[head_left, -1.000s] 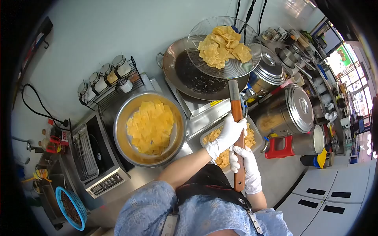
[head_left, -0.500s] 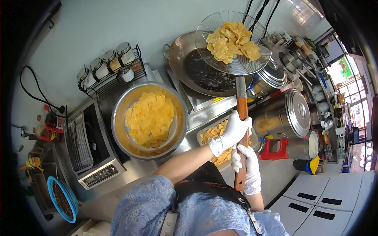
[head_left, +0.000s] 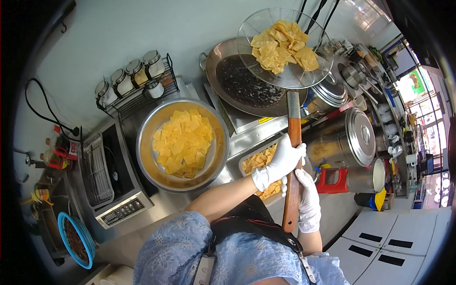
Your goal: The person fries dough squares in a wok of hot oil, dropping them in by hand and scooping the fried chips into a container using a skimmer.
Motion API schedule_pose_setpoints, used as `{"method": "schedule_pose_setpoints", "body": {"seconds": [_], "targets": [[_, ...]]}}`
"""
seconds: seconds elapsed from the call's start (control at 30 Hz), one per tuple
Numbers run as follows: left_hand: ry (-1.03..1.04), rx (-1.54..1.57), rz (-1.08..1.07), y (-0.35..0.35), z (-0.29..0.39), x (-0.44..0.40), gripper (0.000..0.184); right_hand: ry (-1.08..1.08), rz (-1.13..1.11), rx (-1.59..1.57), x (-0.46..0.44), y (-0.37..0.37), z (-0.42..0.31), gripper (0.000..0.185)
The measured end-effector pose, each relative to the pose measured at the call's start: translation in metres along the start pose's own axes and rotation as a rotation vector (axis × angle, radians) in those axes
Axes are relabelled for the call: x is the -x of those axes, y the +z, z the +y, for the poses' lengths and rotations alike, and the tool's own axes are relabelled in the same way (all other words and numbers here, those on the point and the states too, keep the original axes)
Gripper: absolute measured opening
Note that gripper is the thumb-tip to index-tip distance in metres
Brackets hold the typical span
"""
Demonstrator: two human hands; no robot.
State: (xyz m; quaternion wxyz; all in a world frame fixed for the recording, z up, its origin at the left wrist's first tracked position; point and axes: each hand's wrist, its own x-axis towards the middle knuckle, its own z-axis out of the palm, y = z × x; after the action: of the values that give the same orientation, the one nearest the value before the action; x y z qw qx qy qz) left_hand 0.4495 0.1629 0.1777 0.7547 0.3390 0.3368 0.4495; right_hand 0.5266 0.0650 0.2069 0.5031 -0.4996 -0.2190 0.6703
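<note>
A wire strainer (head_left: 308, 83) holding fried yellow chips (head_left: 280, 47) hangs above a wok (head_left: 221, 97) of dark oil. Its wooden handle (head_left: 293, 190) runs down toward my body. My left hand (head_left: 283, 159), in a white glove, is wrapped round the handle's upper part. Lower down, my gloved right hand (head_left: 308, 197) also grips the handle. A steel bowl (head_left: 145, 173) to the left holds square yellow sheets (head_left: 185, 142). Partly behind my left forearm is a clear tub (head_left: 242, 159) with orange-brown pieces (head_left: 268, 190).
Spice jars (head_left: 135, 71) stand in a black rack behind an induction cooker (head_left: 121, 213). Lidded steel pots (head_left: 361, 135) and a red-handled pot (head_left: 370, 175) are on the right. A blue basket (head_left: 66, 230) sits at the lower left, white cabinets (head_left: 380, 232) at the lower right.
The strainer with its chips has shifted up and right in the view, its handle now more upright. My right hand has moved slightly up the handle. The camera view has also shifted.
</note>
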Motion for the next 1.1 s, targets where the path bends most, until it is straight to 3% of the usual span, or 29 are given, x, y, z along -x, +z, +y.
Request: {"method": "schedule_pose_setpoints", "body": {"seconds": [0.13,0.17,0.27,0.47,0.57,0.77,0.93,1.1], "targets": [[-0.109,-0.061,0.081,-0.016,-0.021,0.0,0.019,0.136,-0.03,-0.063,-0.012,0.0,0.014,0.026],[-0.074,-0.208,0.156,-0.019,-0.024,0.001,0.016,0.181,-0.007,-0.05,-0.016,-0.001,0.017,0.027],[-0.231,-0.149,0.107,-0.028,-0.026,-0.001,0.014,0.207,-0.033,-0.062,-0.018,0.002,0.012,0.029],[-0.082,-0.157,0.074,-0.012,-0.007,-0.008,0.013,0.065,-0.067,0.026,-0.015,0.005,0.004,0.027],[-0.055,-0.144,0.055,-0.02,-0.023,-0.018,0.02,0.115,-0.052,-0.023,-0.026,-0.002,0.011,0.028],[-0.217,-0.133,0.161,-0.031,-0.037,-0.024,0.012,0.232,-0.047,-0.201,-0.035,-0.008,0.017,0.026],[-0.058,-0.13,0.087,-0.013,-0.013,-0.011,0.012,0.111,-0.076,-0.047,-0.029,-0.005,0.011,0.027],[-0.098,-0.13,0.062,-0.029,-0.036,-0.029,0.013,0.15,-0.071,-0.095,-0.037,-0.008,0.016,0.026]]}}
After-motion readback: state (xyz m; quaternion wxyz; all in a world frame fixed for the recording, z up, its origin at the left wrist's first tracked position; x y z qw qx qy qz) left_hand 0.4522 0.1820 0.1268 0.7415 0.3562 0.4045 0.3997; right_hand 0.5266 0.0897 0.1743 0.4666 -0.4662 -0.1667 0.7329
